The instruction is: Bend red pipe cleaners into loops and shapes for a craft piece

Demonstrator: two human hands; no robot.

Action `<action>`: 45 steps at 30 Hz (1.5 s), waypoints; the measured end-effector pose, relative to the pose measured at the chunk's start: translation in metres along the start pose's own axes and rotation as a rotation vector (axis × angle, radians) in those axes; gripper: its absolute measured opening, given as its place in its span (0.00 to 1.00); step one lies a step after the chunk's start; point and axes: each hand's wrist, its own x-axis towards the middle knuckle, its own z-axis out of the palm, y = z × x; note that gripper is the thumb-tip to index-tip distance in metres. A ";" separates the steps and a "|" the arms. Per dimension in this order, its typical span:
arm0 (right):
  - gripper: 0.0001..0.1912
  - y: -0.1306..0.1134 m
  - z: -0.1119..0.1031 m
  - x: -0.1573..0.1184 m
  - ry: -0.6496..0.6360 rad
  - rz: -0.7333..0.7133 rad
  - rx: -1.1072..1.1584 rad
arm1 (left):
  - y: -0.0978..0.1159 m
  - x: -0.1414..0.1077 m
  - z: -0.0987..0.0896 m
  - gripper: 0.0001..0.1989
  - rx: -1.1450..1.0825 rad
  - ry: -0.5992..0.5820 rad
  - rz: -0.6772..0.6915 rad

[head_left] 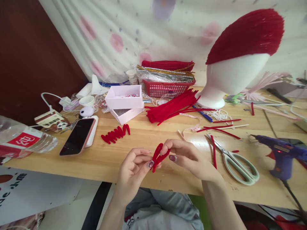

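Note:
Between my hands is a red fuzzy stem [157,152] bent into two loops. My left hand [136,167] pinches its lower end between thumb and fingers. The fingers of my right hand [185,156] are closed on the right-hand loop, the thumb slightly apart from it. Several small bent red pieces [115,134] lie in a row on the wooden table [100,163], left of my hands. Behind my hands lies a bundle of straight red stems [171,107]. Scissors [236,163] with pale green handles rest to the right, beside a short red stem [213,151].
A phone [78,137] and a water bottle [26,139] lie at the left. White boxes [124,99] and a red basket [168,88] stand behind. At the right are a foam head [230,76] with a red covering and a blue glue gun [283,155].

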 end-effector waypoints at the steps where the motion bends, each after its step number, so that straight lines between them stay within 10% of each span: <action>1: 0.07 0.000 0.000 -0.002 0.005 -0.002 0.020 | 0.002 -0.003 0.004 0.15 -0.012 -0.004 0.004; 13: 0.07 0.006 0.003 -0.018 0.185 0.004 0.043 | 0.001 -0.021 0.011 0.07 0.320 -0.248 0.257; 19: 0.09 0.007 0.007 -0.019 0.149 0.004 0.133 | -0.005 -0.021 0.015 0.03 0.282 -0.172 0.360; 25: 0.17 0.013 0.012 -0.016 0.177 0.104 0.309 | -0.008 -0.026 0.027 0.14 0.018 0.009 0.189; 45: 0.19 0.017 0.033 -0.008 0.121 0.128 0.174 | 0.001 -0.024 0.021 0.17 -0.045 -0.123 0.012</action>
